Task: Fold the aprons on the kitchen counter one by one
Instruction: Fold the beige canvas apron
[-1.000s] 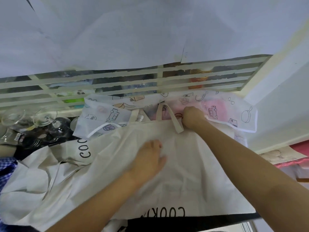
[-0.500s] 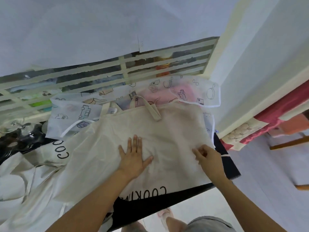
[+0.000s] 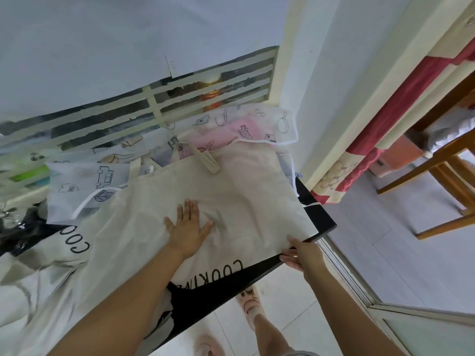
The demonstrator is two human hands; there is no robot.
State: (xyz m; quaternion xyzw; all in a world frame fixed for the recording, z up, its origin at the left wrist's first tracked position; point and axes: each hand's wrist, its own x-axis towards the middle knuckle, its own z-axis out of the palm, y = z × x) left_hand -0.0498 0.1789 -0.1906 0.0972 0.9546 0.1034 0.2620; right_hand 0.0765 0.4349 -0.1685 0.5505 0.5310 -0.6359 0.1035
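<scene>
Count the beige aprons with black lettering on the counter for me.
2. The spread apron lies under the left hand, lettering near the counter front edge; the crumpled apron lies at far left, showing COO. More may be buried in the pile.

Cream apron (image 3: 231, 191), black lettering (image 3: 213, 274)

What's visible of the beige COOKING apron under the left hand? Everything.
The beige apron looks like plain woven cotton. It lies spread flat on the black counter, lightly creased mid-panel. Black COOKING lettering runs along its near edge, partly hidden by the forearm. A beige strap loop lies at its far edge. The left hand presses flat on its centre; the right hand pinches its near right corner. Its far edge overlaps a printed translucent apron.
</scene>
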